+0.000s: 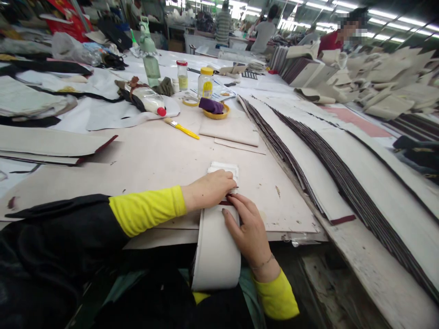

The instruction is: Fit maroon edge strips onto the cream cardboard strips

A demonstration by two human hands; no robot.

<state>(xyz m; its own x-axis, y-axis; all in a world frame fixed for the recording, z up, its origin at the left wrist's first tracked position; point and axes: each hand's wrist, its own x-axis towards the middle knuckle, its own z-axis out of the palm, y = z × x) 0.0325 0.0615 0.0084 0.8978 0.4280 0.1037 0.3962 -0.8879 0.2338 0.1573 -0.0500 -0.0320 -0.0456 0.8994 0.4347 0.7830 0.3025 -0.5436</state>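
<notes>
1. Our left hand (209, 189) presses bent fingers on the smooth pale strip (216, 249) at the worktable (137, 160) edge, beside a small white folded pad (224, 168); grip unclear
2. Our right hand (248, 233) lies flat, fingers spread, on the strip's curved, stiff band
3. The yellow-lidded jar (206, 83) carries an unreadable label

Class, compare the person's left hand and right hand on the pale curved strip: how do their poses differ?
The left hand is curled, fingers bent down at the far end of the pale curved strip; the right hand lies flatter, fingers stretched along its right side. Both touch the strip.
</notes>
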